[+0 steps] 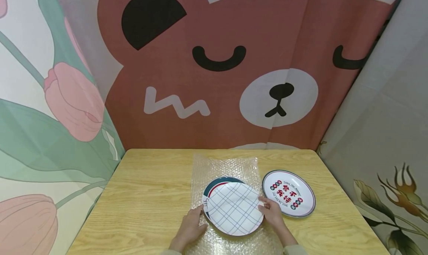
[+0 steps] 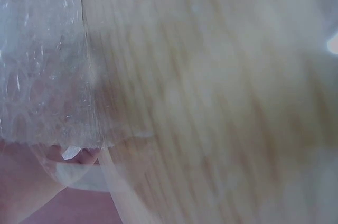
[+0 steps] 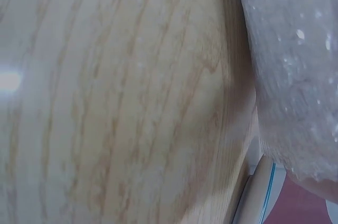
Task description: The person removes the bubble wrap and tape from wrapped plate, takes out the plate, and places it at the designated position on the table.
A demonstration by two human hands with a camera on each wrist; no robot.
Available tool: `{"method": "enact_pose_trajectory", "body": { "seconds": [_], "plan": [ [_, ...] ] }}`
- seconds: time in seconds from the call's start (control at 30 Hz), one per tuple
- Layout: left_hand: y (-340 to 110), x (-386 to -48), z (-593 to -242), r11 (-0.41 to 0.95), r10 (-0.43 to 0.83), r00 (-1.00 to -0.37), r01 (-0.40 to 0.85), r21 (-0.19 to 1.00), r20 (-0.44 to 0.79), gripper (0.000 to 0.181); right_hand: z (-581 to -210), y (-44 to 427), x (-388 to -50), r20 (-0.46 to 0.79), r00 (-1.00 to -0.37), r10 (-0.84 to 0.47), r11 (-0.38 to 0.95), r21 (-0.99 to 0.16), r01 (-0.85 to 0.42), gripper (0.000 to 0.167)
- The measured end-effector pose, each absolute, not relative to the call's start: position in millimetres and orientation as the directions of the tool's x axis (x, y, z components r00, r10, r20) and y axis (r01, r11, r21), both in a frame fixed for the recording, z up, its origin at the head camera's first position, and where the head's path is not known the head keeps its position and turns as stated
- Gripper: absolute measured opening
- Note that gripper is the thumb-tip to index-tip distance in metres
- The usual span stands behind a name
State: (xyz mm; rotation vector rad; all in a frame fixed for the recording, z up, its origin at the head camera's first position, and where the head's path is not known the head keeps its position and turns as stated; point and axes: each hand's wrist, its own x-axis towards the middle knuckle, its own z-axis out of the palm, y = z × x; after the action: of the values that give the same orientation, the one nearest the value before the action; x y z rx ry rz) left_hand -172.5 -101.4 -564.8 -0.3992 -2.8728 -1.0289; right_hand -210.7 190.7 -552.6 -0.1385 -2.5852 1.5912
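Observation:
A white plate with a blue grid pattern [image 1: 235, 210] lies partly over a plate with a teal and red rim [image 1: 219, 183], both above bubble wrap [image 1: 227, 167]. The right hand [image 1: 272, 215] pinches the grid plate's right edge between thumb and fingers. At the lower left edge of the plates, the left hand [image 1: 190, 228] has its fingertips against the rim and its thumb apart; the fingertips are partly hidden. Bubble wrap shows at the left of the left wrist view [image 2: 42, 76] and at the right of the right wrist view [image 3: 296, 65].
To the right, an oval-looking white plate with red characters and a dark rim [image 1: 289, 193] lies on the wooden table [image 1: 147, 188]. A bear-printed cloth [image 1: 167, 69] hangs behind the table, with flowered cloths at both sides.

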Motion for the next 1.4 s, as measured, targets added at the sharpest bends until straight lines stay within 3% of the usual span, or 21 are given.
{"method": "enact_pose_trajectory", "body": {
  "seconds": [1.07,1.4],
  "plan": [
    [-102.5,-177.4,-573.0,0.750,0.226,-0.960,0.278,0.600,0.162,0.058,-551.8,194.5,-211.0,0.032,-0.978,0.208,0.386,-0.921,0.052,0.032],
    [-101.9,-176.6,-570.7,0.744,0.224,-0.964,0.265,0.614,0.145,0.057,-557.3,204.5,-211.2,0.097,-0.968,0.232,0.320,-0.947,-0.018,0.029]
  ]
}}
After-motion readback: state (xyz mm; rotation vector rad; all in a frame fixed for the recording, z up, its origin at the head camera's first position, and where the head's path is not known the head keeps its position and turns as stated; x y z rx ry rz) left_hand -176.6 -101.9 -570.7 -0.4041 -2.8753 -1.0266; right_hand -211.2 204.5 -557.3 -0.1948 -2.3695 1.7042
